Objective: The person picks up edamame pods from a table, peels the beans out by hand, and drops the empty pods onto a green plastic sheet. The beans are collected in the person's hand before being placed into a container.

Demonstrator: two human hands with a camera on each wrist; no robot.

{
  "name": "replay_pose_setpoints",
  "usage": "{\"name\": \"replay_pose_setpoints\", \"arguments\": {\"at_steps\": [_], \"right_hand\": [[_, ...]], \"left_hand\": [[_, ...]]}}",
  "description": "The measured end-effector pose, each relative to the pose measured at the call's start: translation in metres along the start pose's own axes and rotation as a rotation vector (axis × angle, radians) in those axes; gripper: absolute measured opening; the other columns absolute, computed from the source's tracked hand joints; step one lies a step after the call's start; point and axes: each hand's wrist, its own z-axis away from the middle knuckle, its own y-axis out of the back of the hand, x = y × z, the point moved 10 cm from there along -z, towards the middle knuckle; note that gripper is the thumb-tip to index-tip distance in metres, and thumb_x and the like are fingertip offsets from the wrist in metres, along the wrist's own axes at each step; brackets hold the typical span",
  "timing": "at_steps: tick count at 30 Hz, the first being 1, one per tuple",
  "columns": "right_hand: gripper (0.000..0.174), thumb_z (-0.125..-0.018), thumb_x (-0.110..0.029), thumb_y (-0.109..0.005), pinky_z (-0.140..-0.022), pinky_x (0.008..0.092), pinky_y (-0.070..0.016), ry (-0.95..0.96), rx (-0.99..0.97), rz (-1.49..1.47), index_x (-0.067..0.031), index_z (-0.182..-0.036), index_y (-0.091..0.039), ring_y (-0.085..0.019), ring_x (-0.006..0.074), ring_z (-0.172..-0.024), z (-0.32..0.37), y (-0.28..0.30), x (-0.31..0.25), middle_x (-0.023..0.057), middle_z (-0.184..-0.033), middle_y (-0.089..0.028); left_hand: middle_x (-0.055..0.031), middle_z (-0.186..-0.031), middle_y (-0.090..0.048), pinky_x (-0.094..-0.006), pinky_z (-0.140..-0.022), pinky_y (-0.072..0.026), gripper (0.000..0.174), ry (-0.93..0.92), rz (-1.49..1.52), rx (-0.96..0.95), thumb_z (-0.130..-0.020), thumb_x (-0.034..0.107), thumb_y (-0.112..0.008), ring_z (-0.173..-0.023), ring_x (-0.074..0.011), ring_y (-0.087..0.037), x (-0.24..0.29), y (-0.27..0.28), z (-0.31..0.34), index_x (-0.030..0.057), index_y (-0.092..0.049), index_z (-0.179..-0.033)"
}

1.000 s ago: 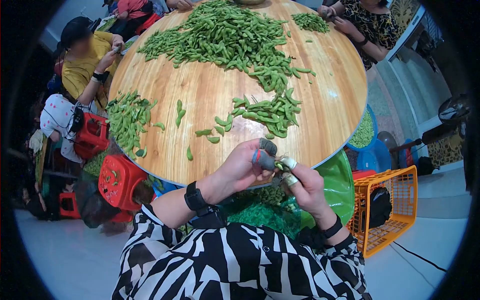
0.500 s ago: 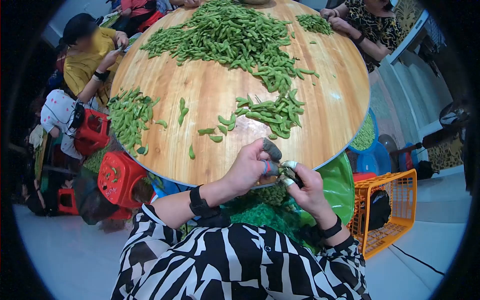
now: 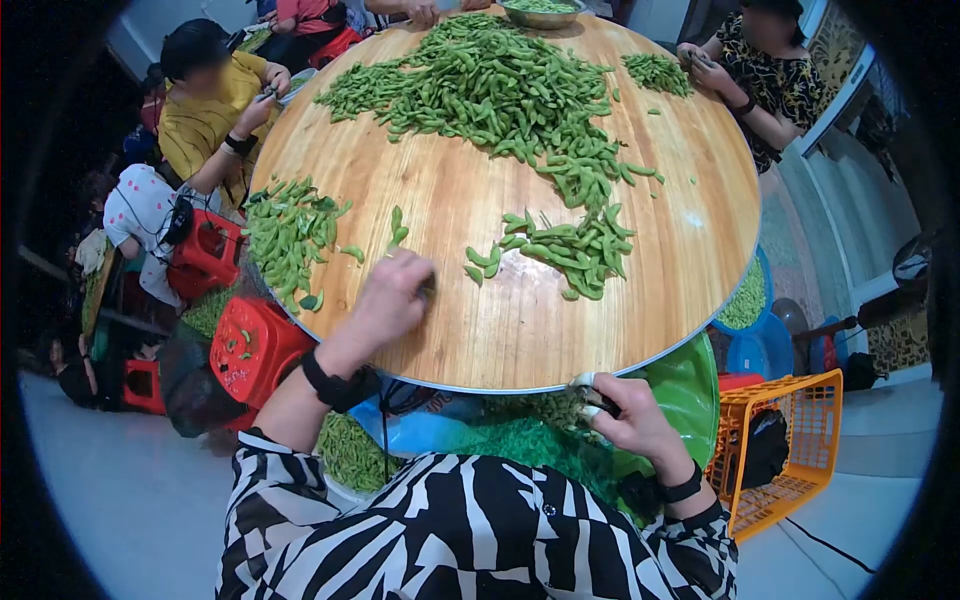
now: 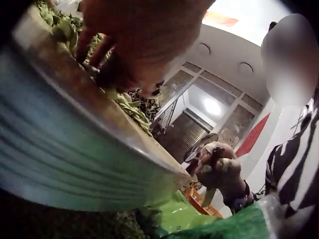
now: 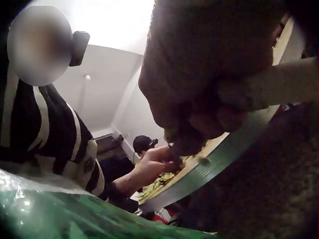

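Note:
On the table my left hand (image 3: 393,300) lies palm down, fingers bent onto the wood below a loose green pod (image 3: 398,226). Its fingertips and anything under them are hidden; in the left wrist view its fingers (image 4: 102,52) point down at the tabletop. My right hand (image 3: 632,415) hangs at the near table edge, its white-wrapped thumb and forefinger a little apart, other fingers bent in. No pod shows clearly between them. Two loose pods (image 3: 485,262) lie right of my left hand, beside a small pod heap (image 3: 585,250).
A large pod pile (image 3: 480,85) covers the table's far part, with a metal bowl (image 3: 541,14) behind. Another heap (image 3: 290,235) lies left. Below the near edge are green bags (image 3: 685,385) and an orange crate (image 3: 780,445). Other people sit around the table.
My left hand has left the right hand and moved left onto the table, over where loose pods lay. The hands are now far apart; the right is slightly lower. The view has shifted.

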Motion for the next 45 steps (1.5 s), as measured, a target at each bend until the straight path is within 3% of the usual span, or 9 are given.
{"name": "replay_pose_setpoints", "arguments": {"at_steps": [6, 11, 18, 21, 23, 27, 31, 37, 45], "right_hand": [[0.026, -0.087, -0.008, -0.049, -0.061, 0.0270, -0.0446, -0.172, 0.073, -0.313, 0.0023, -0.110, -0.057, -0.055, 0.0129, -0.066, -0.005, 0.005, 0.008, 0.0054, -0.073, -0.056], [0.029, -0.087, -0.009, -0.048, -0.062, 0.0271, -0.0444, -0.168, 0.066, -0.292, 0.0025, -0.112, -0.057, -0.055, 0.0130, -0.067, -0.004, 0.002, 0.007, 0.0062, -0.075, -0.058], [0.029, -0.087, -0.009, -0.048, -0.060, 0.0258, -0.0438, -0.173, 0.121, -0.255, 0.0029, -0.112, -0.058, -0.053, 0.0114, -0.064, 0.003, 0.006, 0.015, 0.0045, -0.074, -0.057], [0.029, -0.089, -0.009, -0.047, -0.057, 0.0245, -0.0420, -0.148, 0.134, -0.272, 0.0025, -0.113, -0.057, -0.051, 0.0099, -0.061, 0.001, 0.007, 0.011, 0.0032, -0.074, -0.057], [0.029, -0.090, -0.009, -0.046, -0.055, 0.0236, -0.0407, -0.166, 0.137, -0.295, 0.0024, -0.115, -0.057, -0.050, 0.0091, -0.059, 0.000, 0.006, 0.011, 0.0024, -0.073, -0.056], [0.035, -0.094, -0.010, -0.040, -0.050, 0.0215, -0.0361, -0.204, 0.212, -0.495, 0.0015, -0.125, -0.051, -0.045, 0.0071, -0.055, -0.005, 0.007, 0.009, 0.0005, -0.070, -0.052], [0.041, -0.096, -0.017, -0.035, -0.046, 0.0205, -0.0340, -0.231, 0.224, -0.576, 0.0011, -0.132, -0.045, -0.043, 0.0070, -0.050, -0.013, 0.002, 0.013, 0.0018, -0.066, -0.051], [0.043, -0.092, -0.010, -0.034, -0.042, 0.0219, -0.0364, -0.296, 0.297, -0.941, -0.0020, -0.132, -0.044, -0.044, 0.0098, -0.049, -0.015, -0.003, 0.028, 0.0072, -0.063, -0.050], [0.044, -0.096, -0.016, -0.037, -0.042, 0.0195, -0.0335, -0.240, 0.247, -0.991, -0.0041, -0.138, -0.040, -0.041, 0.0082, -0.046, -0.015, -0.006, 0.017, 0.0048, -0.062, -0.050]], "left_hand": [[-0.0133, -0.090, -0.057, -0.0410, -0.077, -0.0461, 0.022, -0.008, -0.055, 0.142, -0.064, -0.003, -0.061, -0.086, -0.0336, -0.053, 0.015, 0.016, -0.032, 0.0052, -0.061, -0.084], [-0.0153, -0.099, -0.057, -0.0420, -0.079, -0.0472, 0.024, -0.287, 0.060, -0.179, -0.067, -0.008, -0.056, -0.094, -0.0354, -0.055, 0.038, -0.037, -0.066, 0.0031, -0.058, -0.089], [-0.0157, -0.104, -0.055, -0.0428, -0.077, -0.0467, 0.022, -0.231, 0.068, -0.306, -0.069, -0.006, -0.057, -0.093, -0.0371, -0.055, 0.027, -0.042, -0.072, 0.0017, -0.057, -0.089], [-0.0137, -0.096, -0.058, -0.0369, -0.069, -0.0472, 0.020, -0.153, 0.140, -0.270, -0.069, -0.003, -0.061, -0.082, -0.0312, -0.057, 0.024, -0.035, -0.073, 0.0011, -0.057, -0.089], [-0.0087, -0.086, -0.060, -0.0304, -0.061, -0.0452, 0.018, 0.126, 0.445, -0.171, -0.072, 0.002, -0.066, -0.073, -0.0190, -0.057, 0.017, -0.020, -0.069, 0.0017, -0.059, -0.089], [0.0009, -0.080, -0.060, -0.0239, -0.062, -0.0453, 0.012, 0.323, 0.846, -0.124, -0.079, 0.002, -0.068, -0.073, -0.0066, -0.055, 0.026, -0.038, -0.056, 0.0042, -0.060, -0.087], [0.0027, -0.083, -0.060, -0.0239, -0.074, -0.0503, 0.017, 0.367, 1.097, -0.203, -0.077, -0.007, -0.069, -0.078, -0.0065, -0.056, 0.053, -0.067, -0.048, 0.0032, -0.060, -0.087], [0.0027, -0.081, -0.060, -0.0231, -0.071, -0.0494, 0.016, 0.395, 1.325, -0.250, -0.077, -0.005, -0.070, -0.077, -0.0058, -0.057, 0.098, -0.077, -0.041, 0.0025, -0.061, -0.087], [0.0025, -0.080, -0.060, -0.0232, -0.072, -0.0494, 0.017, 0.408, 1.347, -0.258, -0.075, -0.005, -0.071, -0.076, -0.0067, -0.057, 0.101, -0.088, -0.037, 0.0023, -0.061, -0.087]]}}
